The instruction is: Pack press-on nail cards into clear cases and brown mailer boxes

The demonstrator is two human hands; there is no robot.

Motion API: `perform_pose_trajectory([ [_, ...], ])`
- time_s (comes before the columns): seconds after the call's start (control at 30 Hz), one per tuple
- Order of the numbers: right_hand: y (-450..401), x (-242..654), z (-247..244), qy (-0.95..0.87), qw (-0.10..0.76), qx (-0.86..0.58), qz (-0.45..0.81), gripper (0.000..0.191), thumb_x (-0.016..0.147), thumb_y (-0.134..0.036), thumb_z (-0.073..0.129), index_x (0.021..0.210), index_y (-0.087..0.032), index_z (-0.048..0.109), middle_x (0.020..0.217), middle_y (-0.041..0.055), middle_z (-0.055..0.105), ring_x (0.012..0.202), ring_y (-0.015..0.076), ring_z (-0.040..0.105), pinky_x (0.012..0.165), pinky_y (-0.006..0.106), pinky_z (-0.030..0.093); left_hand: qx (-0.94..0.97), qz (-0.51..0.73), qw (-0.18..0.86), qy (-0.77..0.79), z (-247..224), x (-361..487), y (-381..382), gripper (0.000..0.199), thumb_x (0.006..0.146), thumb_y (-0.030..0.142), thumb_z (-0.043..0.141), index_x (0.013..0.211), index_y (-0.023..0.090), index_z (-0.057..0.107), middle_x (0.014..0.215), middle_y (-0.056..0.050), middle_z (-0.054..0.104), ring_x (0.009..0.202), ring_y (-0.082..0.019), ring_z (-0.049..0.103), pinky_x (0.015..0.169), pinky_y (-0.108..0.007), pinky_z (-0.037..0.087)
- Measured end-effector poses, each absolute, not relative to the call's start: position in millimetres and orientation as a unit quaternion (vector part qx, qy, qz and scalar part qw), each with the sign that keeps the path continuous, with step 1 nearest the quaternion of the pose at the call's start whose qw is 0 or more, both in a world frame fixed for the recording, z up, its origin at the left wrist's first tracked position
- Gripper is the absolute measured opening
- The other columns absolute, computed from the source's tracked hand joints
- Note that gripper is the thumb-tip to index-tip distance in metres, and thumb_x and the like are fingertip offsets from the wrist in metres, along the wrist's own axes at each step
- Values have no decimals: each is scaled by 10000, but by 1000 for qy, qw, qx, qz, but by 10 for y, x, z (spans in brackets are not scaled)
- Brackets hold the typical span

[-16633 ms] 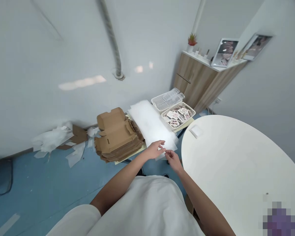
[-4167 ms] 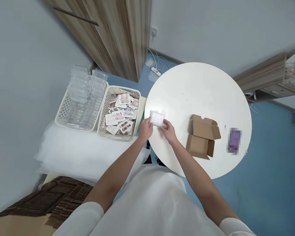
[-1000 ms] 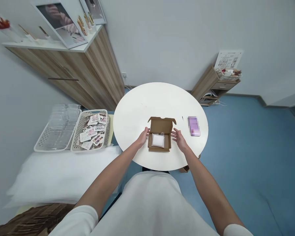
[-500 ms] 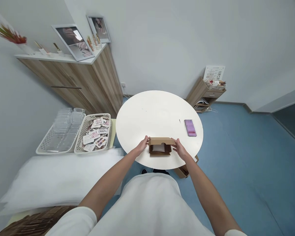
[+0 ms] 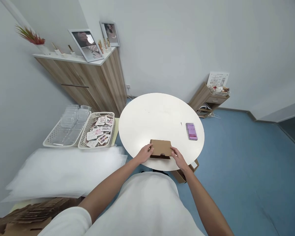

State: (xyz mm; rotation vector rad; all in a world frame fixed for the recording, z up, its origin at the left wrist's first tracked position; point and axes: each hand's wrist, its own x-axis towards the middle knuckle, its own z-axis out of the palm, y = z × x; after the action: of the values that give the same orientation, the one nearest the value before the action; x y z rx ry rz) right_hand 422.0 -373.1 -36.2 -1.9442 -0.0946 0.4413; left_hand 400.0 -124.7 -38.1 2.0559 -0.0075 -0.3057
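A small brown cardboard box (image 5: 161, 147) sits near the front edge of the round white table (image 5: 157, 114). Its lid is folded down over most of it, with a dark gap along the near side; the inside is hidden. My left hand (image 5: 145, 154) grips the lid's left side, fingers bent against the corner. At the right side, my right hand (image 5: 178, 157) holds the lid's edge between thumb and fingers. A purple pixelated item (image 5: 191, 131) lies on the table to the right, beside a tiny dark object (image 5: 181, 124).
Left of the table stand a basket of printed cards (image 5: 82, 139) and a basket of clear plastic cases (image 5: 46, 141). White sheets (image 5: 64, 173) lie before them, above stacked cardboard (image 5: 31, 216). An open carton (image 5: 180, 177) is under the table's front right. A wooden cabinet (image 5: 113, 82) stands behind.
The box lid has swung down toward me, covering the white content seen inside earlier. Both hands have moved slightly nearer with it. The camera view has shifted a little.
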Motion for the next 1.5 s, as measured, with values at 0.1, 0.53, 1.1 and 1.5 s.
perform_pose_trajectory([
  [0.1, -3692, 4129, -435, -23, 534, -824, 187, 542, 762, -551, 447, 1213, -249, 445, 1268, 67, 428, 1174, 218, 389, 984, 363, 328, 879, -128, 458, 21, -452, 3903, -1291, 541, 789, 540, 404, 1218, 214, 451, 1298, -113, 409, 1214, -278, 342, 988, -440, 281],
  [0.53, -3632, 3972, -647, 10, 582, -778, 235, 656, 654, -442, 621, 1231, -247, 378, 1301, 89, 396, 1081, 236, 475, 884, 391, 412, 862, -88, 498, -45, -700, 3798, -1288, 827, 604, 285, 685, 1318, 197, 276, 1281, -124, 426, 1163, -281, 404, 946, -431, 351],
  [1.1, -3673, 4309, -448, -5, 514, -841, 167, 406, 748, -353, 454, 1144, -289, 518, 1143, 31, 526, 987, 201, 501, 890, 382, 382, 862, -78, 497, 62, -448, 3997, -1247, 377, 753, 311, 514, 1109, 189, 514, 1036, -73, 586, 892, -205, 566, 786, -329, 454],
  [1.5, -3507, 4543, -247, -6, 469, -866, 175, 416, 752, -545, 434, 997, -272, 631, 1131, 33, 586, 1096, 273, 471, 936, 404, 328, 925, -17, 374, 72, -332, 4200, -1190, 379, 750, 357, 542, 1083, 176, 528, 934, -78, 527, 907, -227, 523, 794, -337, 418],
])
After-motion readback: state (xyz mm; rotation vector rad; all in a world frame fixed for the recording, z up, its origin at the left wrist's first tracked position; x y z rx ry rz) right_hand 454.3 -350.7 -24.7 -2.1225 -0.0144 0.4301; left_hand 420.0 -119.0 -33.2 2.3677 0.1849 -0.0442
